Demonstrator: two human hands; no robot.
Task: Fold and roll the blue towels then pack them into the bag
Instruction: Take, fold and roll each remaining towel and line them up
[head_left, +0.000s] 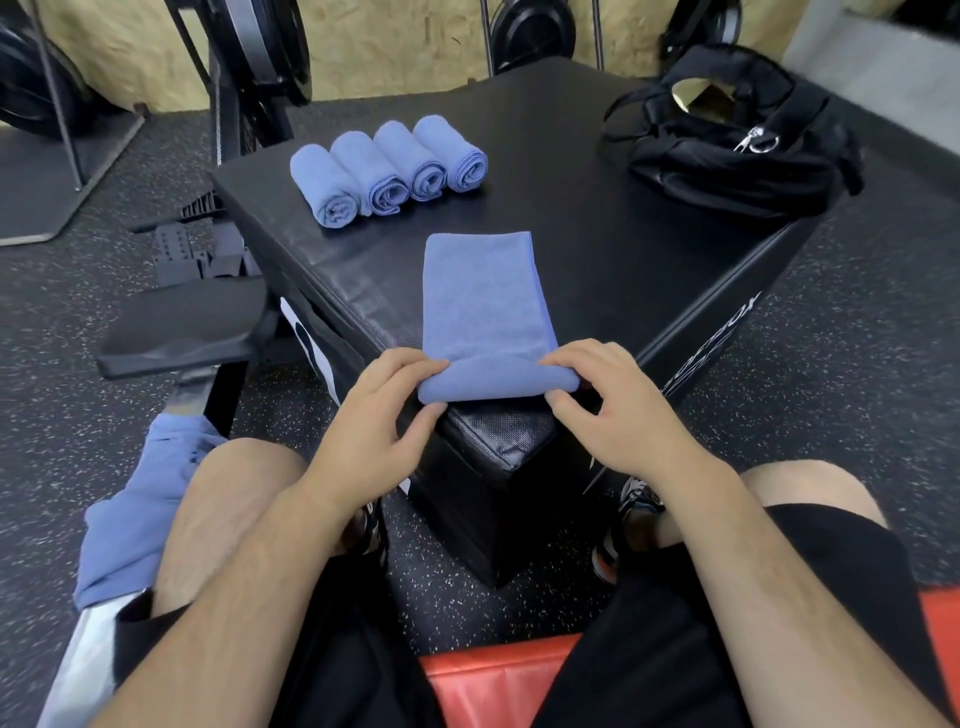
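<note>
A folded blue towel (480, 296) lies as a long strip on the black padded box (597, 249), its near end curled up into the start of a roll. My left hand (384, 410) pinches the left end of that curl and my right hand (608, 400) pinches the right end. Several rolled blue towels (387, 169) lie side by side at the box's far left. The black bag (737, 140) sits open at the box's far right corner. More loose blue towels (140, 514) hang beside my left knee.
A black bench pad (182, 327) stands left of the box. Weight plates and rack legs (244, 73) line the back wall. I sit on a red seat (493, 680) with my knees either side of the box's near corner. Speckled rubber floor surrounds everything.
</note>
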